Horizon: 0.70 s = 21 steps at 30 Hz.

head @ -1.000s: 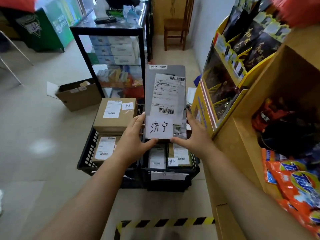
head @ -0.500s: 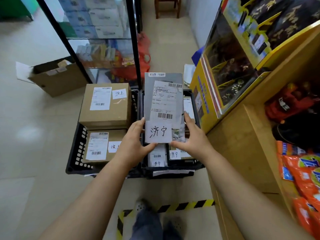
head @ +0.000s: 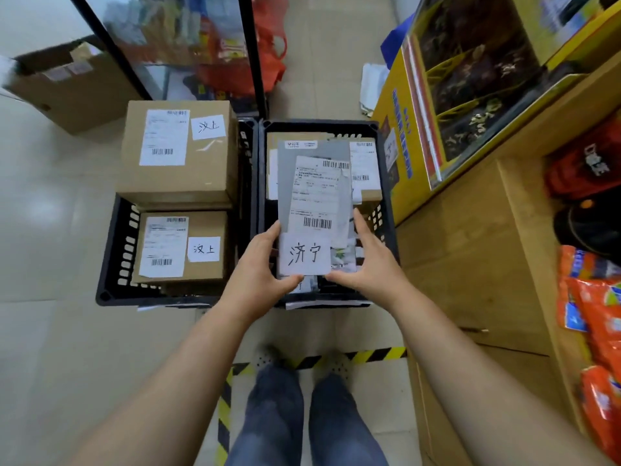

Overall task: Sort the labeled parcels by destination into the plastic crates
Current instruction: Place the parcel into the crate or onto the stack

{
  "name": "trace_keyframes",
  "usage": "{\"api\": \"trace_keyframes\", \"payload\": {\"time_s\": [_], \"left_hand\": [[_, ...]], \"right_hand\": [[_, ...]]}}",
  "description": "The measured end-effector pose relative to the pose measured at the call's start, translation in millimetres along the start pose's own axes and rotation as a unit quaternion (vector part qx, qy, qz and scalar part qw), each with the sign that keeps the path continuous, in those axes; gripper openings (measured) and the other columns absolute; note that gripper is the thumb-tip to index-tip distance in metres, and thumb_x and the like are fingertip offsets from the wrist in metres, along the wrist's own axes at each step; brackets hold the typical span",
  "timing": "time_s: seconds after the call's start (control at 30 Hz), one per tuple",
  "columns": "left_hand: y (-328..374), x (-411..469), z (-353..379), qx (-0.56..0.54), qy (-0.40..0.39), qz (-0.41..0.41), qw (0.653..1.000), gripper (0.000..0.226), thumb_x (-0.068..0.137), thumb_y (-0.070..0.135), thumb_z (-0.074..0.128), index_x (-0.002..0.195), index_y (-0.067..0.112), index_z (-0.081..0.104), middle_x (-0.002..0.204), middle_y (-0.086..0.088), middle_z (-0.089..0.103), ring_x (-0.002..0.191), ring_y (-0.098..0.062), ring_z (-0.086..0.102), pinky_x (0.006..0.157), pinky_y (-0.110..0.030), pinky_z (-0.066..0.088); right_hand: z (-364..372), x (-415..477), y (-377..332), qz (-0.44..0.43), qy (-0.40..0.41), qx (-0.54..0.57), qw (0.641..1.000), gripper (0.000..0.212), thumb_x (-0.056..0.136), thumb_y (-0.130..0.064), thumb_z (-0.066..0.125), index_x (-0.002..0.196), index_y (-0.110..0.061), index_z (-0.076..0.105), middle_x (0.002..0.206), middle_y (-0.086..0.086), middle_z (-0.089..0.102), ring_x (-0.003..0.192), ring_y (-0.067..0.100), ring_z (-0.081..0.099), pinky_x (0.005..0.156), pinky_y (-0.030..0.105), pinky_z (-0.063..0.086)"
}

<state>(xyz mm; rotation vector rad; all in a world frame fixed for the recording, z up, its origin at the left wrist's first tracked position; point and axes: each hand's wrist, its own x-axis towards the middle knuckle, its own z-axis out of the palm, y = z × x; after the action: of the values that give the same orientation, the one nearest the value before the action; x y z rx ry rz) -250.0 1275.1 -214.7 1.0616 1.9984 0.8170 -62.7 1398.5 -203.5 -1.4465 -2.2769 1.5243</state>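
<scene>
Lowering the grey parcel (head: 314, 183) closer to the right crate (head: 322, 124) than half a second ago, holding it label up just above the labeled packets (head: 364, 163) lying inside. Pinching its lower left corner with the left hand (head: 258, 267), thumb curling across the bottom edge. Pinching the lower right corner with the right hand (head: 369, 264), fingers (head: 361, 223) pressing together along the side. Leaving two cardboard boxes (head: 178, 153) stacked in the left crate (head: 111, 264) alongside.
</scene>
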Motion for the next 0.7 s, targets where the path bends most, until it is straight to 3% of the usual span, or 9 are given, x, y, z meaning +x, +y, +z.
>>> {"api": "trace_keyframes", "payload": {"time_s": [0.23, 0.4, 0.6, 0.7], "left_hand": [[-15.7, -5.6, 40.2, 0.017, 0.002, -0.048, 0.999, 0.102, 0.075, 0.025, 0.084, 0.155, 0.027, 0.02, 0.138, 0.011, 0.043, 0.114, -0.002, 0.051, 0.098, -0.027, 0.05], [-30.2, -3.6, 54.5, 0.027, 0.007, -0.068, 0.997, 0.101, 0.075, 0.023, 0.084, 0.155, 0.024, 0.021, 0.141, 0.009, 0.041, 0.114, -0.003, 0.051, 0.1, -0.025, 0.047], [-48.7, 6.9, 58.5, 0.041, -0.017, -0.081, 0.996, 0.098, 0.078, 0.026, 0.082, 0.156, 0.024, 0.022, 0.146, 0.01, 0.04, 0.11, 0.009, 0.037, 0.096, -0.015, 0.032], [-57.5, 16.4, 57.6, 0.039, -0.021, -0.084, 0.996, 0.098, 0.079, 0.025, 0.081, 0.156, 0.024, 0.021, 0.147, 0.01, 0.039, 0.113, 0.008, 0.036, 0.096, -0.016, 0.033]], "right_hand": [[10.3, 9.1, 46.1, 0.013, -0.04, 0.009, 0.999, 0.119, 0.076, -0.032, 0.085, 0.156, -0.044, -0.002, 0.16, -0.008, 0.029, 0.144, 0.012, 0.031, 0.109, 0.028, 0.029], [20.5, 20.8, 62.4, 0.022, -0.069, 0.002, 0.997, 0.121, 0.074, -0.037, 0.085, 0.156, -0.046, -0.002, 0.16, -0.007, 0.029, 0.144, 0.015, 0.033, 0.114, 0.042, 0.035], [34.2, 32.6, 73.9, 0.037, -0.084, 0.014, 0.996, 0.118, 0.074, -0.033, 0.084, 0.157, -0.043, 0.0, 0.155, -0.01, 0.033, 0.139, 0.012, 0.037, 0.112, 0.04, 0.039], [43.6, 43.3, 76.7, 0.044, -0.084, 0.012, 0.995, 0.118, 0.074, -0.036, 0.083, 0.157, -0.045, -0.001, 0.155, -0.01, 0.033, 0.138, 0.014, 0.039, 0.112, 0.042, 0.04]]}}
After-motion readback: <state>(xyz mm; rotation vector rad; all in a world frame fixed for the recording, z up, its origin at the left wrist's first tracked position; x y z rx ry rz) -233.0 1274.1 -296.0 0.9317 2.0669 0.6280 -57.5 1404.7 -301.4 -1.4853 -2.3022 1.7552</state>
